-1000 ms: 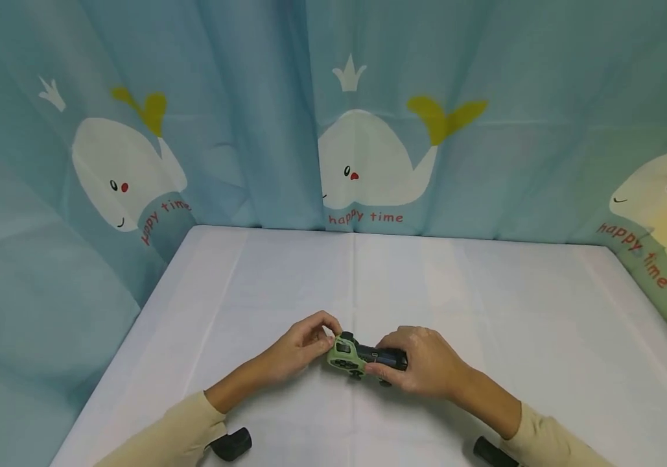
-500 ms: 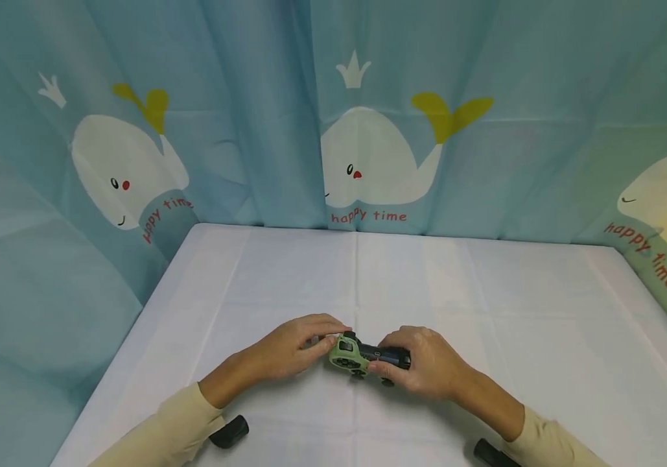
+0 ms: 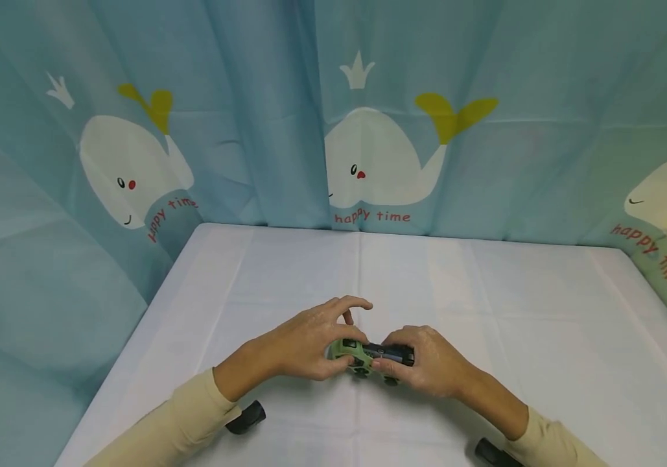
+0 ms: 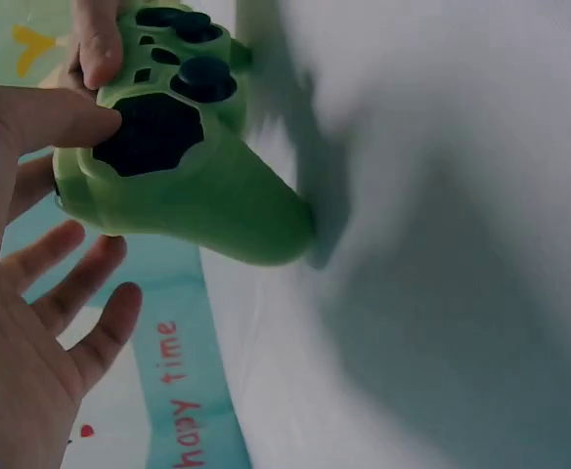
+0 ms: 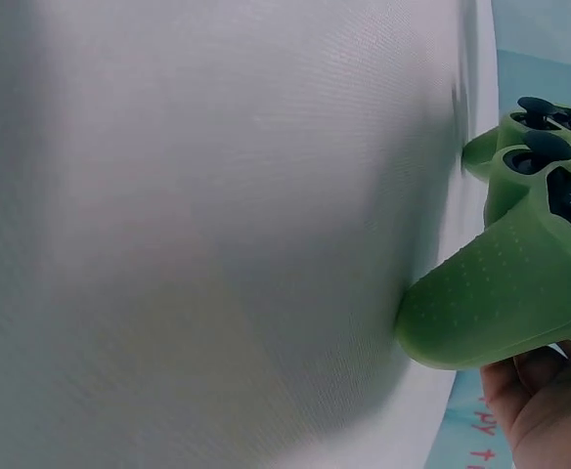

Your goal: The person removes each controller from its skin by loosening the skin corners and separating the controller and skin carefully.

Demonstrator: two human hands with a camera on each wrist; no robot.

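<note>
A game controller (image 3: 391,352) with a light green cover stands near the table's middle, its black upper edge showing in the head view. Its green grip and black sticks fill the upper part of the left wrist view. My left hand (image 3: 310,340) pinches the left end: the thumb lies on the black button area, one finger reaches over the top, and the others are spread in the air. My right hand (image 3: 435,363) holds the right end, thumb on the front and fingers behind. In the right wrist view the green cover (image 5: 505,293) hides most of that hand.
The white table (image 3: 286,272) extends around both hands. A blue curtain (image 3: 263,130) with whale prints hangs along its back and sides. Short black cylinders (image 3: 245,417) stick out by the left and right sleeves.
My left hand has moved right and over the controller's left end, its index finger lifted. The right hand stays about where it was, still holding the controller.
</note>
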